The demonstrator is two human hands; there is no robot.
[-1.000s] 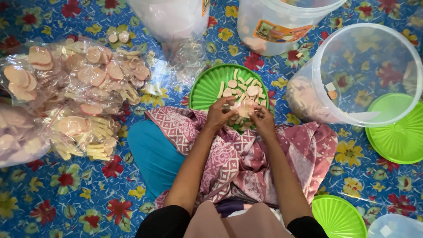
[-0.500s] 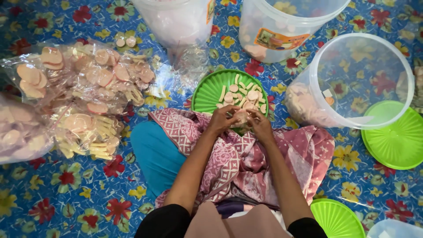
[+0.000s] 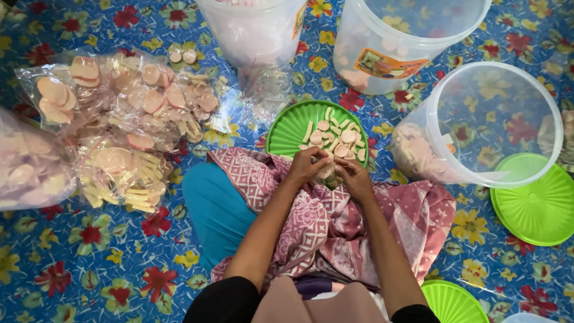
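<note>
Both grips pinched on one pale cracker piece (image 3: 326,171) over green lid (image 3: 287,128), clear tubs (image 3: 496,119) beyond, cracker bags (image 3: 119,119) left

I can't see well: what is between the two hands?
In the head view, a pale flat cracker piece sits between the left hand and right hand, pinched by both hands' fingers, over the round green plastic lid.

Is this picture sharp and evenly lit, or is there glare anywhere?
Head view: soft, even light, hardly any shadows; both hands, left and right, look sharp; mild glare on the crinkled clear plastic bags of pale crackers; the clear plastic bucket looks hazy.
</note>
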